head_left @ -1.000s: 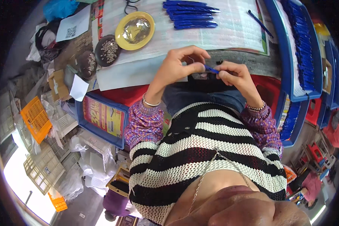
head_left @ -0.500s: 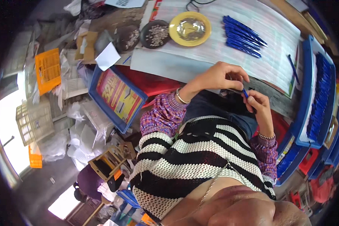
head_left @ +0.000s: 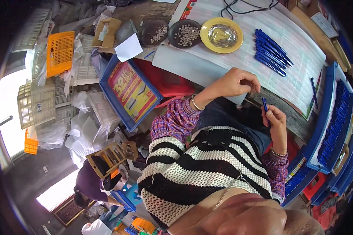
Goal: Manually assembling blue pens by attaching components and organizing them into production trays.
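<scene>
My right hand (head_left: 276, 118) is closed round a slim blue pen-like handle (head_left: 265, 105), its narrow end pointing up and away from me. Just to its left, my left hand (head_left: 241, 83) is bent into a pinch close to the tip of that handle. Whatever its fingertips hold is too small to make out. Both hands are over my lap at the near edge of the table. Farther off on the white sheet lies a fanned bunch of similar blue handles (head_left: 271, 53). A yellow dish (head_left: 204, 38) beside them holds thin silvery pins.
Two dark bowls (head_left: 171, 36) with small metal pieces stand left of the dish. Blue trays (head_left: 321, 156) full of blue handles are stacked at my right. An empty-looking blue tray (head_left: 134, 126) is at my left. Behind me, at lower left, another person (head_left: 91, 181) bends over.
My two hands have moved apart, and the blue handle now stands more upright in my right hand. The whole view has shifted, so the table items appear farther right.
</scene>
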